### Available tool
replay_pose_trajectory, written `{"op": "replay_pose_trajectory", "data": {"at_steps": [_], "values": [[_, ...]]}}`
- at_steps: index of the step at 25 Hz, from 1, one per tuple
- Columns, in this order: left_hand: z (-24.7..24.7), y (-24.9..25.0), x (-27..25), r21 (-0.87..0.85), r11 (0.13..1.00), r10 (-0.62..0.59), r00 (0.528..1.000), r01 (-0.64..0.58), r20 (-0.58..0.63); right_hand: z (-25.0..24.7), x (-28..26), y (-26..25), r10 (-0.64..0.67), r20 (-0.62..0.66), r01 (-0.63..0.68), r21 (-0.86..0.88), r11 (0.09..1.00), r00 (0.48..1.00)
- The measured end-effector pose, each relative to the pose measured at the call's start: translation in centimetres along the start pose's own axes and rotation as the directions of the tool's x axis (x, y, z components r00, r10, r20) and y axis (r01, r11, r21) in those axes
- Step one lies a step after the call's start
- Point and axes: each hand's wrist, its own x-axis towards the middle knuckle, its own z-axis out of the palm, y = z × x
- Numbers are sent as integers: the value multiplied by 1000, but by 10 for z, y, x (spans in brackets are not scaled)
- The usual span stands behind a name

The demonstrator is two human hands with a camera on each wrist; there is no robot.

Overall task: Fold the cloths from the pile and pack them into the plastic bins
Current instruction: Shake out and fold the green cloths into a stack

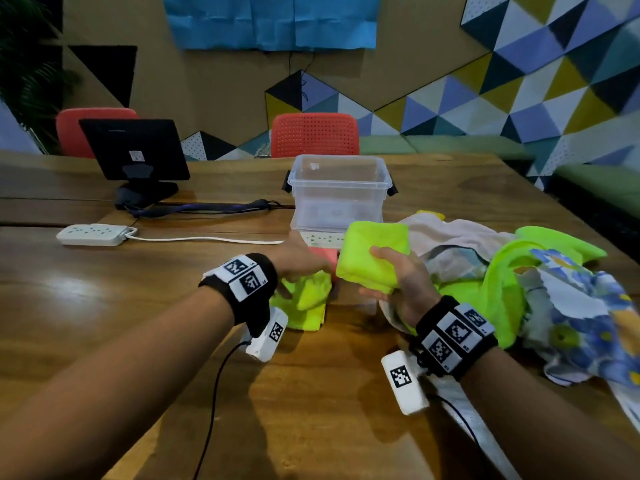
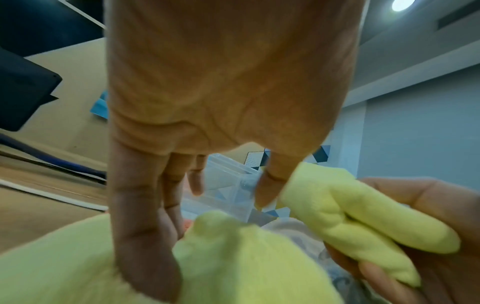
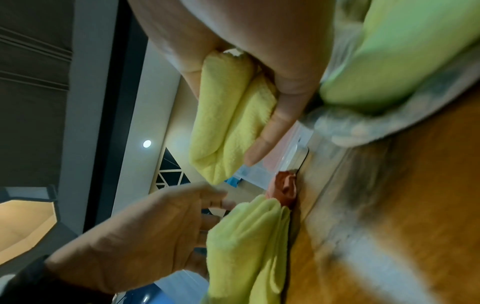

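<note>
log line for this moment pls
right hand holds folded yellow cloth | left hand open over yellow cloth on table | bin empty

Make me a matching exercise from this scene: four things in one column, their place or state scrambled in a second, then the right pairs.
1. folded yellow cloth
2. plastic bin
3. cloth pile
4. left hand

A. heaped on the table, at the right
B. gripped by the right hand
C. fingers straight, above another yellow cloth
D. standing open, behind the hands

Pairs: 1-B, 2-D, 3-A, 4-C

Right hand [image 3: 259, 67] pinching folded yellow cloth [image 3: 228, 127], left hand [image 3: 145, 240] beside second yellow cloth [image 3: 246, 253] on wooden table [image 3: 402, 205]
</note>
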Motion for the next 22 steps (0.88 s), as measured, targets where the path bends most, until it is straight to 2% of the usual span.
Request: {"op": "replay_pose_trajectory", "data": {"at_steps": [3, 6, 8, 10, 12, 15, 16, 19, 20, 22], "values": [[-2, -6, 5, 186, 978, 101, 995, -95, -22, -10, -5, -6, 0, -13, 0, -3, 1000, 1000], [-8, -23, 5, 414, 892, 186, 982, -181, 31, -2, -8, -9, 59, 15, -59, -15, 998, 998], [-9, -35, 1, 434, 877, 192, 978, -207, 78, 14, -12, -9, 117, 82, -123, 62, 991, 990], [-9, -55, 10, 417, 875, 235, 969, -246, 77, 35, -13, -6, 161, 174, -183, 121, 976, 972], [-3, -85, 37, 317, 899, 309, 951, -302, 29, 56, -9, 2, 199, 243, -234, 127, 964, 949], [-13, -79, -1, 135, 913, 386, 922, -384, 13, 76, -5, 20, 281, 227, -291, 11, 957, 933], [-17, -80, -7, 46, 919, 389, 920, -390, 43, 78, -3, 26, 299, 204, -300, -31, 954, 932], [-36, -93, -8, -224, 942, 275, 957, -250, 87, 78, 2, 39, 285, 166, -274, -85, 958, 944], [-40, -98, -9, -268, 937, 251, 965, -222, 76, 79, 3, 39, 265, 175, -251, -102, 963, 948], [-42, -99, -8, -283, 928, 270, 961, -242, 65, 81, 0, 34, 225, 182, -194, -172, 966, 957]]}}
